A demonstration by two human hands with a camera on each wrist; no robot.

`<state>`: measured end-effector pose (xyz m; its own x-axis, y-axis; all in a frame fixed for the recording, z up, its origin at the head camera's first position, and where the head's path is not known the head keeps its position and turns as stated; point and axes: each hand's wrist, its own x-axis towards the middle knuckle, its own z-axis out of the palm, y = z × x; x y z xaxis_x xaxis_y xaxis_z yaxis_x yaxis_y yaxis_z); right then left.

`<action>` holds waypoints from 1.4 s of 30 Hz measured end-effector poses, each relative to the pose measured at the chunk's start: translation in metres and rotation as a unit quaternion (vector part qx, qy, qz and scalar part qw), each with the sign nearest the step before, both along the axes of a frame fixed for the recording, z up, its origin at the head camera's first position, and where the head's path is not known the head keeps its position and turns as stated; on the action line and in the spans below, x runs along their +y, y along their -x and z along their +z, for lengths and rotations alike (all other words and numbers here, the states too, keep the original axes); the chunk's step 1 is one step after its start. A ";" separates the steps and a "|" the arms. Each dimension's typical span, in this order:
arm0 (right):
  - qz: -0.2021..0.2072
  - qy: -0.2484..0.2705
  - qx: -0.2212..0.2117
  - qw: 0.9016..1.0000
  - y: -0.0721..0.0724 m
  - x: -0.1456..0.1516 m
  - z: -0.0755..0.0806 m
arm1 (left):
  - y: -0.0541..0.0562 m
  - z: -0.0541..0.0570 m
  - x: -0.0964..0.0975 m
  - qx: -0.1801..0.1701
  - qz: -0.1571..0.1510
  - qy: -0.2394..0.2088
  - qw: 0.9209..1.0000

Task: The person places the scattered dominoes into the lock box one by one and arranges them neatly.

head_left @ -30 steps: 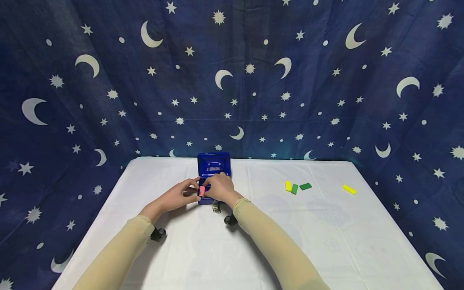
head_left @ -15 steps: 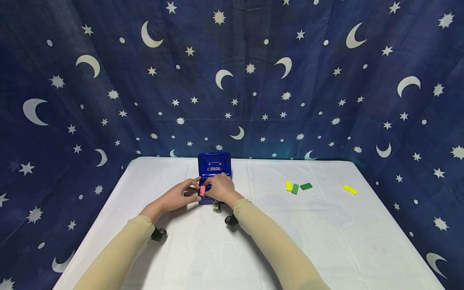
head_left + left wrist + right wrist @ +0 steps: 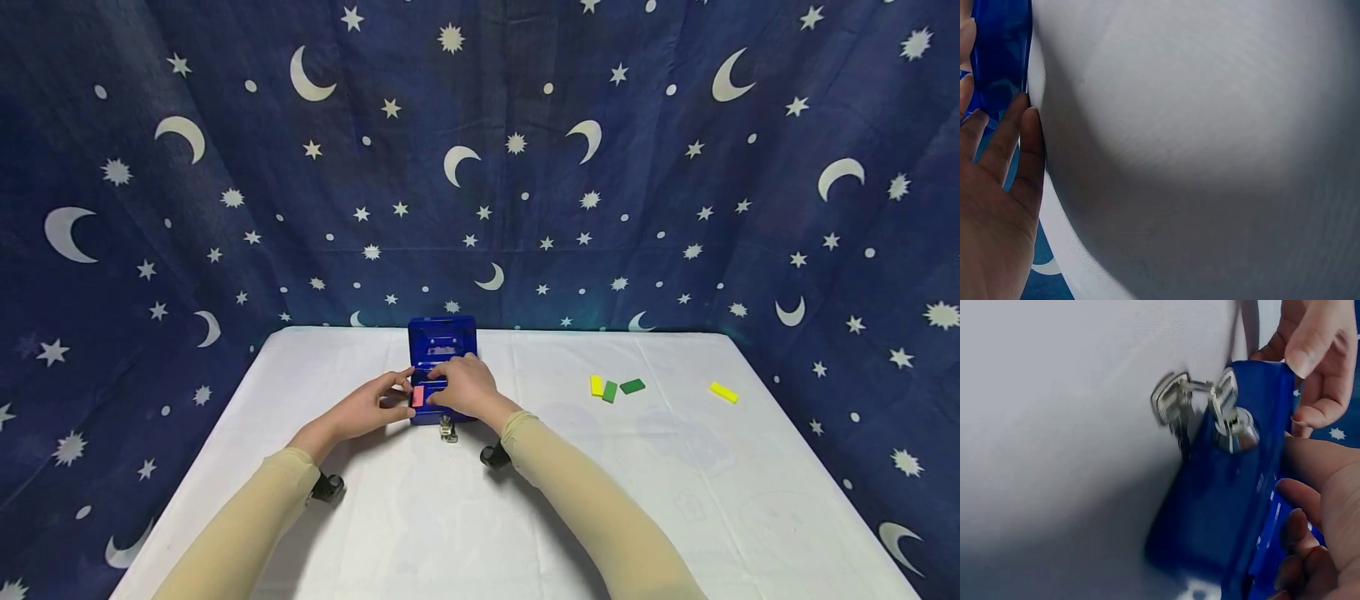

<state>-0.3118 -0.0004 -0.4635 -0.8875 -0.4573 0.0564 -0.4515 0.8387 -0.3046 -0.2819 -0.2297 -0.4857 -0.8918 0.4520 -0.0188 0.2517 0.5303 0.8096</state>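
A small blue metal cash box (image 3: 442, 335) stands on the table with its lid raised at the back. My left hand (image 3: 358, 408) holds the box's left end, thumb on the front corner and fingers farther back along the side. A pink block (image 3: 417, 396) lies inside at the left, close to that hand. Over the box's right part is my right hand (image 3: 467, 387), fingers loosely bent and nothing between them. In the right wrist view, a pair of keys (image 3: 1171, 399) hangs at the front lock. The right hand covers much of the interior.
On the white-covered table to the right lie a yellow block (image 3: 596, 385), a green block (image 3: 610, 392) and another green block (image 3: 633, 386). A second yellow block (image 3: 723, 392) is farther right. A dark blue curtain (image 3: 525, 225) with moons and stars hangs behind.
My right hand has let go of the pink block and drawn back slightly to the right. The block now lies lower inside the box. My left hand has stayed put.
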 end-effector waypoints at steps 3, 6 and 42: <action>0.005 0.012 0.010 1.000 -0.004 0.012 0.005 | 0.000 0.000 0.000 -0.001 0.003 0.010 1.000; 0.006 0.028 0.013 1.000 -0.009 0.027 0.011 | 0.001 -0.001 -0.001 -0.003 0.004 0.014 1.000; -0.150 0.163 0.028 0.975 -0.033 0.246 -0.012 | -0.003 -0.003 -0.002 0.005 0.019 0.025 0.999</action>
<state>-0.2789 0.2461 -0.4758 -0.9697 -0.1275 0.2082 -0.2249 0.7983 -0.5586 -0.2794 -0.2314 -0.4888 -0.9085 0.4166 -0.0320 0.2381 0.5792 0.7797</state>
